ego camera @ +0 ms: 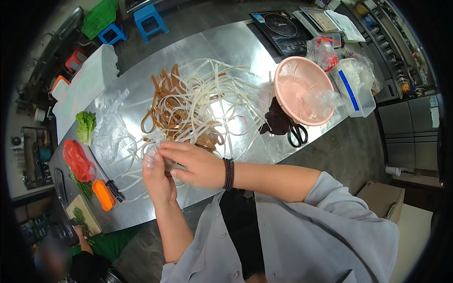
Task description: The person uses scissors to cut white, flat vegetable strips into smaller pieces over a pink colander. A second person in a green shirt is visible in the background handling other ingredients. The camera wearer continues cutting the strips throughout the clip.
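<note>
Long flat translucent white strips (219, 81), seemingly wide noodles, lie tangled over brown strips (161, 92) on a steel table (141, 74). At the near left edge of the heap, my left hand (159, 180) is raised with its fingers closed around a few pale strips (157, 141). My right hand (194, 164), with a dark beaded bracelet at the wrist, reaches across from the right, its fingertips meeting the left fingers at the strips. The right palm hides part of the held strips. Black-handled scissors (297, 135) lie right of the heap, partly under a pink basket.
Right: pink plastic basket (304, 88), dark cloth or bag (277, 118), clear lidded box (354, 88), induction cooker (281, 28). Left: clear plastic sheet (111, 127), lettuce (85, 127), red bag (78, 161), knife handle (115, 191), orange tray (103, 195). Another person's hand (79, 231) is at a cutting board (83, 214).
</note>
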Demonstrator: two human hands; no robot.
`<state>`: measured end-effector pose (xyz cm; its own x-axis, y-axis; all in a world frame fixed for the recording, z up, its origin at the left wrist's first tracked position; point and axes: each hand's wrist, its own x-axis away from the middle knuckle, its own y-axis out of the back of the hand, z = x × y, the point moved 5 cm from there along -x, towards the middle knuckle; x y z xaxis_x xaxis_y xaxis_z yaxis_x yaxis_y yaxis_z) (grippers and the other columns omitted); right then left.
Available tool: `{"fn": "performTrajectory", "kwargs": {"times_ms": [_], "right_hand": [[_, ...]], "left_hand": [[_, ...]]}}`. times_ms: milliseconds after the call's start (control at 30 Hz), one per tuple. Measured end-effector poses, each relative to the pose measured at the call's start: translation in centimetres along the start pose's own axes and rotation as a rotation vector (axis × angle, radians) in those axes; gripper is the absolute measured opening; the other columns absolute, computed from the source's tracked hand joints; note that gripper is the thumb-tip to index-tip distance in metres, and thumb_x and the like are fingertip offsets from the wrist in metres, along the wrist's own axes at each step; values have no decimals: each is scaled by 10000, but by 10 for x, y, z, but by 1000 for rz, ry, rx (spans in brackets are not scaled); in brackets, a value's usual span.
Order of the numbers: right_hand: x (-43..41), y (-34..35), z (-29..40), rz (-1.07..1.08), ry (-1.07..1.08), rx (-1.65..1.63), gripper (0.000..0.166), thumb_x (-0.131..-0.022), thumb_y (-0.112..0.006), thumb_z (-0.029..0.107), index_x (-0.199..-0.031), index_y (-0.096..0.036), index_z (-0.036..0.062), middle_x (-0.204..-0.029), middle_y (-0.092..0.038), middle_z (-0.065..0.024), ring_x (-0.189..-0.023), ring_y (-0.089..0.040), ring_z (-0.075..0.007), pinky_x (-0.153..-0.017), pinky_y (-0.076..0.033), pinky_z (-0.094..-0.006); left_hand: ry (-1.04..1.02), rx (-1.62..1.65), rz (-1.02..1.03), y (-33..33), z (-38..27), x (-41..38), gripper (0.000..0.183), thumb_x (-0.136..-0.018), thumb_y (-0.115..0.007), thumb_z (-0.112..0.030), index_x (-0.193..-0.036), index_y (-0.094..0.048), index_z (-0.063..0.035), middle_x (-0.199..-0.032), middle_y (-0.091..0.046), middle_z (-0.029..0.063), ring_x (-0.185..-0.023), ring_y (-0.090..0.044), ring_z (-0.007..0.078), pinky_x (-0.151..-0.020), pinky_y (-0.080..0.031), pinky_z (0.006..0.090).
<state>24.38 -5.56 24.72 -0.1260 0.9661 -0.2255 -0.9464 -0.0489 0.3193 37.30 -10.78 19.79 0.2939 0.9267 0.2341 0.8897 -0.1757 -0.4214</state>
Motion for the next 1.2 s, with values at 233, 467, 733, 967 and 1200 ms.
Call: {"fn": "performTrajectory", "kwargs": {"times_ms": [233, 467, 733, 967, 1200], "right_hand": [[0, 11, -7, 148, -146, -8, 413, -855, -581, 113, -1259, -530, 41, -1172, -579, -139, -1053, -589, -283, -893, -480, -380], [3, 4, -24, 91, -42, 72, 321, -854, -606, 145, -1165, -575, 73, -1104, -634, -116, -976, -624, -298, -831, -505, -380], [-3, 33, -126, -177, -314, 258, 189, -868, -614, 158, -1009, -671, 46, -940, -681, -133, -829, -665, -274, -755, -531, -363], [-9, 16, -187, -19, -246, 596, 331, -781, -668, 170, -1100, -668, 83, -1165, -630, -154, -1094, -571, -332, -966, -451, -414], [-8, -14, -199, 237, -381, 924, 410, -734, -670, 158, -1144, -669, 152, -1415, -464, -84, -1268, -428, -317, -1016, -400, -496]], "left_hand": [[98, 33, 163, 10, 8, 4, 192, -924, -635, -135, -1071, -599, -16, -899, -642, 48, -813, -597, 154, -749, -485, 286], [194, 11, 125, 10, 3, 20, 165, -928, -625, -150, -1017, -597, -13, -800, -590, 49, -739, -544, 160, -726, -460, 320], [-90, 111, -43, 49, -58, 31, 130, -953, -577, -156, -998, -530, -44, -749, -463, 2, -692, -424, 120, -687, -376, 283], [-312, 201, -26, 94, -143, 56, 127, -996, -512, -180, -1055, -470, -76, -770, -365, -33, -702, -334, 101, -724, -330, 279], [-415, 158, -76, 116, -173, 70, 94, -1005, -483, -141, -1060, -458, -70, -775, -360, -24, -719, -345, 112, -763, -345, 289]]}}
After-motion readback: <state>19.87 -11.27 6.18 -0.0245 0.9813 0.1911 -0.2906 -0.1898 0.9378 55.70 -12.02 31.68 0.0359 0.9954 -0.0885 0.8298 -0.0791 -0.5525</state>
